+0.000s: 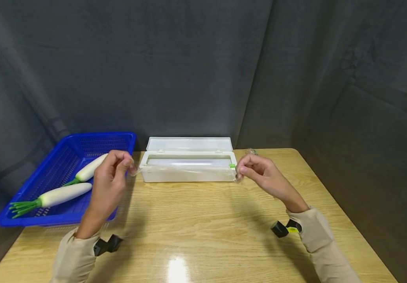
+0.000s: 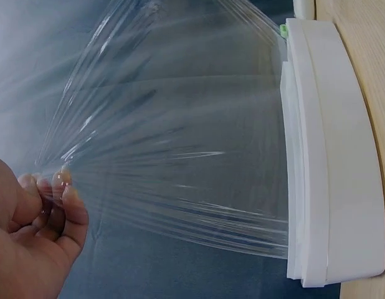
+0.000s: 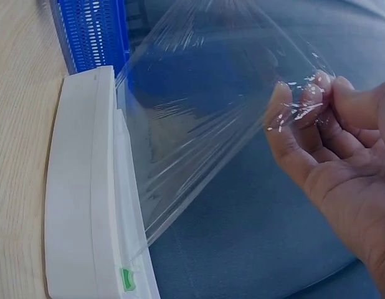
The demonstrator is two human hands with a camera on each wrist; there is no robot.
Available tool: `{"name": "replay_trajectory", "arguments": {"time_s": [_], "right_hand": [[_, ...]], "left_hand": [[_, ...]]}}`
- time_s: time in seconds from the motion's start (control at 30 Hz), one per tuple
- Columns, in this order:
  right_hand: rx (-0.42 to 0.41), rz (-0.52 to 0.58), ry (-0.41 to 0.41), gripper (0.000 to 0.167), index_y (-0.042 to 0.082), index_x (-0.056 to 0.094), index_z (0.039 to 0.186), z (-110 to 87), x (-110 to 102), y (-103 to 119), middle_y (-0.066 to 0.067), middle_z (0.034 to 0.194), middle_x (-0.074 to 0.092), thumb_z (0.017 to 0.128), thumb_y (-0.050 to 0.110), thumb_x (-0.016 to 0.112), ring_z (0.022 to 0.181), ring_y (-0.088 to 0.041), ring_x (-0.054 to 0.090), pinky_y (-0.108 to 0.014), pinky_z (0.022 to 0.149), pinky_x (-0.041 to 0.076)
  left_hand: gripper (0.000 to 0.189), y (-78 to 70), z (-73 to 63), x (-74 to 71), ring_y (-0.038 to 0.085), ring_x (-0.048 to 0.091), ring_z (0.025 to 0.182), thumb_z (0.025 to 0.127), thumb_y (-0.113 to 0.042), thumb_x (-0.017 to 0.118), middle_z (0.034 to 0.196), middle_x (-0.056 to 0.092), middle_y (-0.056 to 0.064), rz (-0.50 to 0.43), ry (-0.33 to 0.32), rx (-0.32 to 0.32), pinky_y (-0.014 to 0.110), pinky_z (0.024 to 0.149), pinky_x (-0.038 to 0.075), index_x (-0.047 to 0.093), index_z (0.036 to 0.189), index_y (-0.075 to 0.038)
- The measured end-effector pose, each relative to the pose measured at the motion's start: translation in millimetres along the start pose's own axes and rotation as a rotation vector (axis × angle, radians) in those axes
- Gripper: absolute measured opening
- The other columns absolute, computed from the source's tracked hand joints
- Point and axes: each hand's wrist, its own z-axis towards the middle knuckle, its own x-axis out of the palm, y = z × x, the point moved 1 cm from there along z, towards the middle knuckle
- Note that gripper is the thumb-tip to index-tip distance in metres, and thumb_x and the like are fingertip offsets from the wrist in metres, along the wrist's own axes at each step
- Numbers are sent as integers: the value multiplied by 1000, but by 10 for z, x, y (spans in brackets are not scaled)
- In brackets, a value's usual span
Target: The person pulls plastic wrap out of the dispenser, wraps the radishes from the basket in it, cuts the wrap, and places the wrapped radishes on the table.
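A sheet of clear plastic wrap (image 2: 180, 137) stretches up from a white wrap dispenser (image 1: 189, 175) whose lid stands raised at the back. My left hand (image 1: 110, 181) pinches one corner of the sheet between thumb and fingers, left of the dispenser. At the other corner, my right hand (image 1: 265, 177) pinches the film near the dispenser's right end. Creases fan out from both grips in the wrist views. A small green slider (image 3: 128, 279) sits at one end of the dispenser. Inside it, the roll (image 1: 189, 162) shows partly.
Left on the wooden table (image 1: 196, 228) is a blue plastic basket (image 1: 69, 137) holding two white radishes (image 1: 67, 194) with green stems. The left forearm passes in front of the basket's near right side. Dark grey curtains (image 1: 189, 70) hang behind and at the sides.
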Motion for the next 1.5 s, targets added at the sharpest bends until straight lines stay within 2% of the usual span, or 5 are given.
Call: {"name": "replay_trajectory", "arguments": {"time_s": [0.4, 0.73, 0.9, 1.17, 1.5], "right_hand": [[0, 29, 129, 11, -3, 62, 101, -20, -44, 39, -7, 90, 67, 105, -7, 53, 84, -18, 70, -30, 80, 59], [109, 61, 421, 13, 2, 64, 102, -30, -22, -94, -15, 89, 64, 105, -5, 54, 82, -26, 65, -32, 79, 59], [143, 67, 516, 11, 1, 65, 102, -22, 24, -158, -16, 88, 64, 106, -2, 55, 80, -23, 64, -32, 78, 59], [215, 61, 612, 12, 0, 63, 98, -27, 101, -237, -20, 87, 62, 107, 3, 56, 80, -26, 63, -28, 78, 57], [227, 65, 733, 14, 0, 64, 97, -123, 235, -415, -16, 86, 64, 107, 7, 57, 81, -10, 62, -26, 75, 56]], "left_hand": [[11, -19, -1, -79, 5, 56, 71, 100, 18, 50, 84, 58, -3, -15, 155, 11, 15, 66, 48, 57, 93, 13], [18, 73, -16, -211, 14, 54, 65, 105, 5, 52, 77, 55, -3, 45, 692, -75, 23, 56, 47, 58, 96, -10], [18, 146, -76, -199, 8, 52, 65, 107, 2, 50, 77, 53, -6, -6, 862, -140, 25, 54, 47, 57, 94, -9], [15, 270, -179, -185, -1, 52, 69, 107, 0, 53, 78, 53, -10, 16, 1007, -191, 24, 57, 49, 58, 94, -9], [16, 407, -377, -101, -3, 49, 67, 107, -4, 55, 74, 53, -9, -5, 1113, -242, 21, 55, 45, 58, 91, -9]]}}
